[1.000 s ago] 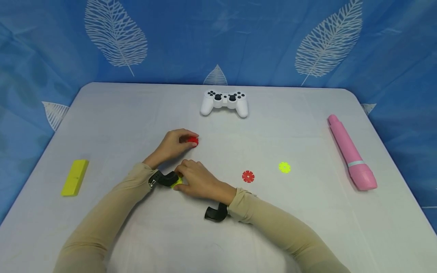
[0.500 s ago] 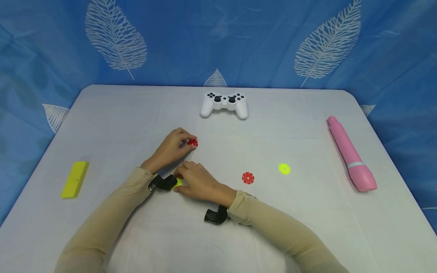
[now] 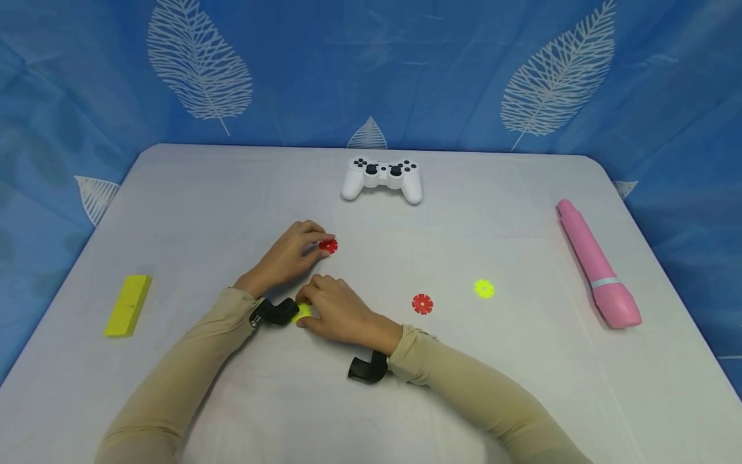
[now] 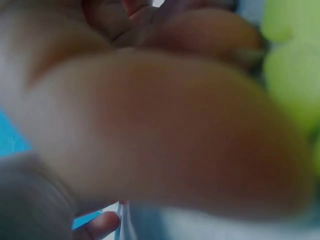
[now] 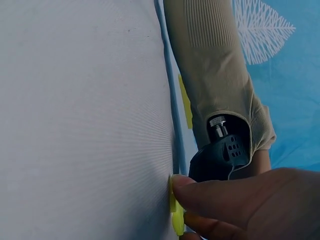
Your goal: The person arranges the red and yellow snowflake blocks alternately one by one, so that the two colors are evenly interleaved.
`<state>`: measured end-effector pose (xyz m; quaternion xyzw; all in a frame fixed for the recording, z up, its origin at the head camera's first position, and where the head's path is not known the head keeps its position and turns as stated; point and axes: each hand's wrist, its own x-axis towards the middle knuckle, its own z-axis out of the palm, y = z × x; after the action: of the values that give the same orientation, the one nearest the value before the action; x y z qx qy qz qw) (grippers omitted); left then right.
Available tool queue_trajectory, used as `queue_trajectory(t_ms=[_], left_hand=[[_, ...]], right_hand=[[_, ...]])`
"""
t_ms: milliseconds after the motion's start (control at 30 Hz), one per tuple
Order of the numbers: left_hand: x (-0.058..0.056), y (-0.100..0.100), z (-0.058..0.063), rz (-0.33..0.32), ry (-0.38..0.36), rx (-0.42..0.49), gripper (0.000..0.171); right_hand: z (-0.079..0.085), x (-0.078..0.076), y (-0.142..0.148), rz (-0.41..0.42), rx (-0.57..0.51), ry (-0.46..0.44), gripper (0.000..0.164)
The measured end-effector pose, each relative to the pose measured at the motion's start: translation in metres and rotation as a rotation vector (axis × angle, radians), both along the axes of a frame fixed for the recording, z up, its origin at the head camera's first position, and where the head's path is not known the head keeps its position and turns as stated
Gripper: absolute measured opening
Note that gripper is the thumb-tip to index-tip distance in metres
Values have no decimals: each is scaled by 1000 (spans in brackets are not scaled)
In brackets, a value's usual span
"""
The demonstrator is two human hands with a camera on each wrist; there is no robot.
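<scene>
A red notched plastic disc [image 3: 328,246] lies nearly flat left of the table's middle. My left hand [image 3: 286,252] has its index finger and thumb at the disc's edges, pinching it. Nearer to me, my right hand [image 3: 336,308] pinches a yellow notched plastic disc [image 3: 302,312] between thumb and fingers, close to the left wrist's black camera mount [image 3: 275,312]. In the right wrist view the thumb [image 5: 184,183] presses the yellow disc [image 5: 177,220], seen edge-on. A blurred part of a hand fills most of the left wrist view, with yellow discs [image 4: 290,82] beside it.
Another red disc [image 3: 422,304] and another yellow disc [image 3: 484,289] lie flat to the right. A white game controller [image 3: 382,178] stands at the back. There is a pink microphone-shaped object [image 3: 597,261] at the right and a yellow block [image 3: 128,305] at the left.
In the left hand, the red disc has gone from tilted to nearly flat, and the fingers have loosened slightly around it. The right hand stays almost still on the yellow disc.
</scene>
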<state>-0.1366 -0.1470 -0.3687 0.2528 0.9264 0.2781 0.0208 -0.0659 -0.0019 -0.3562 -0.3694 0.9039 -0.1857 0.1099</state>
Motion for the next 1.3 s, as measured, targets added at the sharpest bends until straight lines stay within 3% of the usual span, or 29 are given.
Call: queue_trajectory(t_ms=[267, 500, 700, 1000, 1300], left_hand=[[-2, 2, -4, -23, 49, -21, 25], [1, 4, -5, -8, 40, -12, 25], [2, 6, -4, 2, 28, -13, 25], [5, 7, -2, 4, 28, -18, 26], [6, 6, -2, -9, 40, 0, 26]], right_hand=[[4, 2, 1, -31, 46, -9, 32], [7, 2, 3, -62, 63, -96, 30], [9, 2, 5, -70, 28, -158, 24], [11, 4, 7, -82, -27, -228, 28], [9, 4, 11, -38, -139, -271, 23]])
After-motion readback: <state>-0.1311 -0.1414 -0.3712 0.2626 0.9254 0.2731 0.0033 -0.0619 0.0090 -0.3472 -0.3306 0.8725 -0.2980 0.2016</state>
